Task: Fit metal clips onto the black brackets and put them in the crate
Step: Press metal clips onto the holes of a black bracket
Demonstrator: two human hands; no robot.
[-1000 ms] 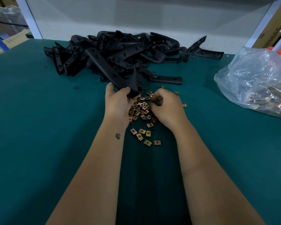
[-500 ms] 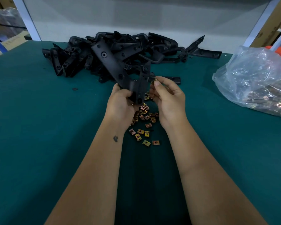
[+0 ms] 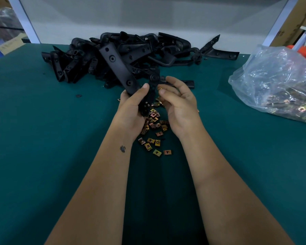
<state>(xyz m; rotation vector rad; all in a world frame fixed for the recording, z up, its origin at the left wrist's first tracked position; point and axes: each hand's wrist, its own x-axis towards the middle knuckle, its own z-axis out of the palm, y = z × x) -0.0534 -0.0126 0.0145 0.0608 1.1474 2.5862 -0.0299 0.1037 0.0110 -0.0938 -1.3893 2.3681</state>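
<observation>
Lifted higher since a second ago, black bracket (image 3: 124, 75) gripped in my left hand (image 3: 131, 110) above worktop (image 3: 42, 138) centre, right hand (image 3: 178, 103) fingers (image 3: 163, 91) pinching a metal clip (image 3: 160, 88) beside it, loose clips (image 3: 154, 131) beneath.

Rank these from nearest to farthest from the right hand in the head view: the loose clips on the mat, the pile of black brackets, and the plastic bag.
1. Loose clips, just below and left of the right hand.
2. Pile of black brackets, beyond it at the mat's far edge.
3. Plastic bag, far off to the right.
</observation>
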